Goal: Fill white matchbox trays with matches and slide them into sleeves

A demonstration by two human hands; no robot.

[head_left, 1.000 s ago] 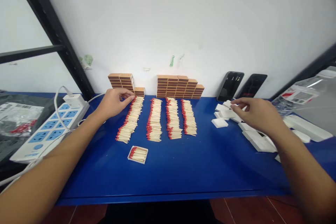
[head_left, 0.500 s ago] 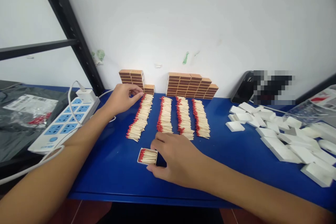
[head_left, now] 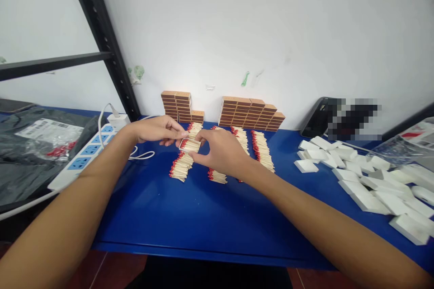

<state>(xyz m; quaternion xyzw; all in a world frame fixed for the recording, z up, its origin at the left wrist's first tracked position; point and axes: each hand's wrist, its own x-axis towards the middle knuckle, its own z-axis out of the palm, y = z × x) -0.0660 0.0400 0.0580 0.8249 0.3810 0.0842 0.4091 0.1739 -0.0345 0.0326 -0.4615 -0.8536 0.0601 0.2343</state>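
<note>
The right hand (head_left: pixel 224 150), fingers parted to the tray's width, is gripping the tray (head_left: pixel 190 146) crosswise over the leftmost match row (head_left: pixel 181 167), while the left hand (head_left: pixel 158 130), part-curled, is bordering its left end, hold unclear.

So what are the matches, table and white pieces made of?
Matches: probably wood, matte; thin pale sticks, red heads. Table: smooth, glossy, with soft reflections; perhaps painted metal or laminate. White pieces: likely matte card, flat and straight-edged; plastic possible.
</note>
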